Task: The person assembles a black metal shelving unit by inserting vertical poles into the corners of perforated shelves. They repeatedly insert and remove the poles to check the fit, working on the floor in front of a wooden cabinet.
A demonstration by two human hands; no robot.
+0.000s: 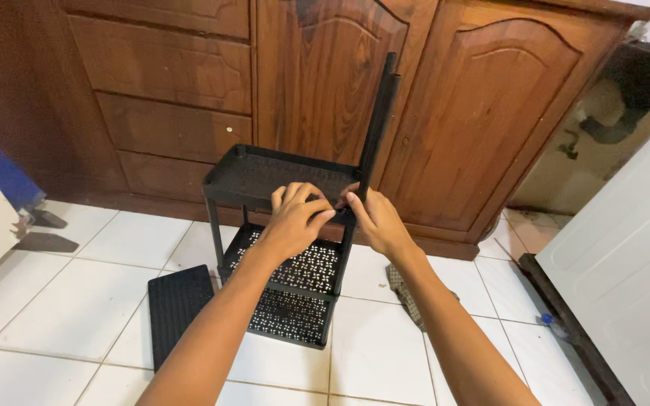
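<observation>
Hands meet at the near right corner of the black rack's top shelf [265, 177], which stands on the white tile floor [77, 316] against a wooden cabinet [445, 113]. The left hand [293, 220] curls over the rim, steadying it; the right hand [376, 219] pinches the foot of 1 upright black pole [379, 124]. A spare perforated panel [177, 308] lies flat nearby.

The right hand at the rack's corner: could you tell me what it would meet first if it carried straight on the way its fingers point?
The right hand already touches the black pole at the rack's top shelf; beyond that, probably the wooden cabinet door, though depth is unclear.
</observation>
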